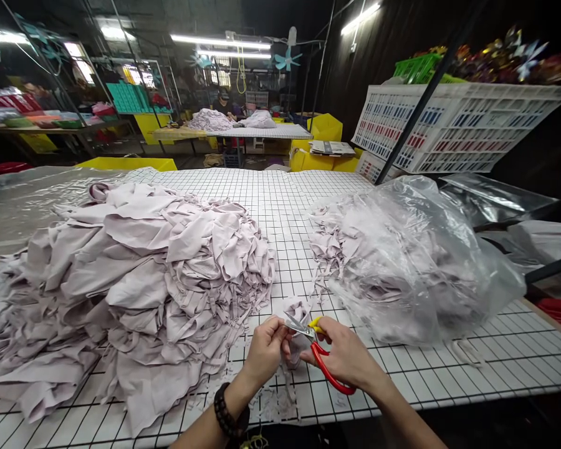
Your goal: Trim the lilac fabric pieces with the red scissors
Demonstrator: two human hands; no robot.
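Beaded bracelet sits on our left wrist, and we angle both forearms inward over the grid table. Our left hand pinches a lilac fabric scrap near the front edge. Our right hand curls its fingers through red scissors, blades at the scrap. Print on the far papers is too small to read.

A single head-worn camera looks forward and down over the near edge of the gridded bench, the left hand and right hand close beneath it, with a wide, bowed field
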